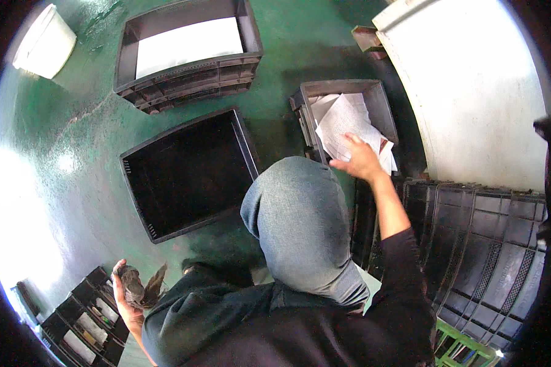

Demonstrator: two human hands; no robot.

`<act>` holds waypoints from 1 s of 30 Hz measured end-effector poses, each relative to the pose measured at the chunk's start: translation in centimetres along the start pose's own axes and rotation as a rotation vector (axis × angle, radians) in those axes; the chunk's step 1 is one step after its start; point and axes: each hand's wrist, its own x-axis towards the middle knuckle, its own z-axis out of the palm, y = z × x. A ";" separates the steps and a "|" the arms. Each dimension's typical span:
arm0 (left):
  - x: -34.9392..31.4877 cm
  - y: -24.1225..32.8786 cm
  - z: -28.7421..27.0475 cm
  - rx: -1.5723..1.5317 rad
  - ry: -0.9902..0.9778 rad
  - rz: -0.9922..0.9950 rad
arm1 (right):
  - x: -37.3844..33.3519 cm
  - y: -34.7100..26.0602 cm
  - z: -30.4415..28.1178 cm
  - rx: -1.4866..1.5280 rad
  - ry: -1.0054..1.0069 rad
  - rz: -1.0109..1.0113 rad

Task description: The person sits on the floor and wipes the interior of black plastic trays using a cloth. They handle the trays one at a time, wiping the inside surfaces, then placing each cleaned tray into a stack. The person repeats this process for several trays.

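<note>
At the lower left, my left hand (125,304) is closed around a crumpled grey-brown bundle (139,290) that looks like a rag, with a loose tuft sticking out beside my thigh. My right hand (360,161) stretches forward beyond my knee, its fingers apart and nothing held in them. Beneath it lie loose white paper sheets (344,125), heaped in a small dark grey crate (382,98). Whether my fingertips touch the top sheet, I cannot tell. One corner of the papers hangs over the crate's near right edge.
A black shallow crate (142,215) lies on the green floor (98,147) ahead of me. Behind it stands a grey crate (190,84) with a white sheet inside. A white bucket (48,46) is far left. Stacked dark crates (465,232) flank my right; a white panel (471,85) rises beyond.
</note>
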 end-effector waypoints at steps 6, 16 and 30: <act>0.3 2.9 1.4 0.134 -0.139 0.112 | -2.0 0.2 2.0 -0.275 0.263 0.052; 0.9 2.7 0.0 0.234 -0.254 0.153 | 2.5 7.8 -13.1 0.775 0.236 0.343; 1.2 3.6 -0.2 0.197 -0.404 0.184 | 11.4 -14.5 -15.7 0.291 0.445 -0.064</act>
